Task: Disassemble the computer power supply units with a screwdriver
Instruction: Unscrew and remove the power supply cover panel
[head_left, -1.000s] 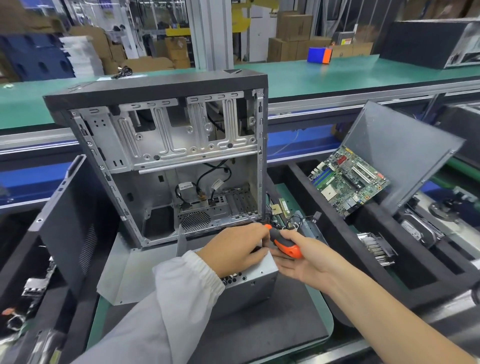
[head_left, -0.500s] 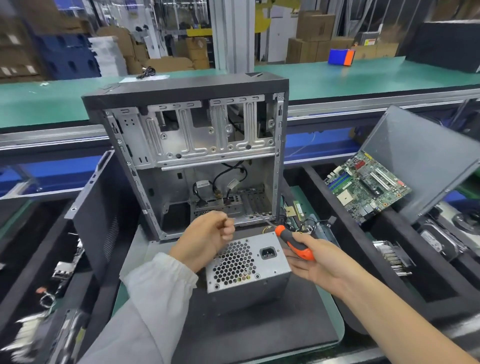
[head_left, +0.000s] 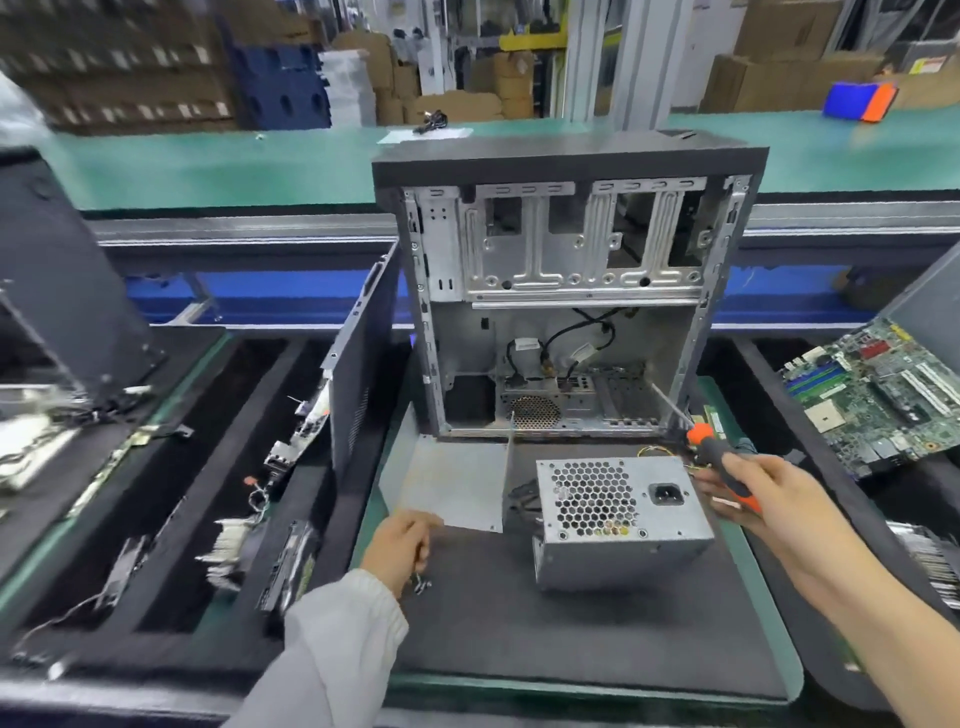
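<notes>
- Power supply unit sits on the dark mat of your worktop, just in front of the open computer case, honeycomb vent and socket face up.
- Your right hand is just right of the power supply unit, fingers curled round the orange-and-black screwdriver; its shaft points up-left toward the case's lower right corner.
- Your left hand, white sleeve, is left of the power supply unit and apart from it, low over the mat, fingers curled; small metal bits show under the fingertips, but blurred, so cannot tell if it pinches them.
- Flat metal plate lies between the left hand and the case.
- Green motherboard leans in a bin right of the power supply unit.
- Dark side panel stands left of the case.
</notes>
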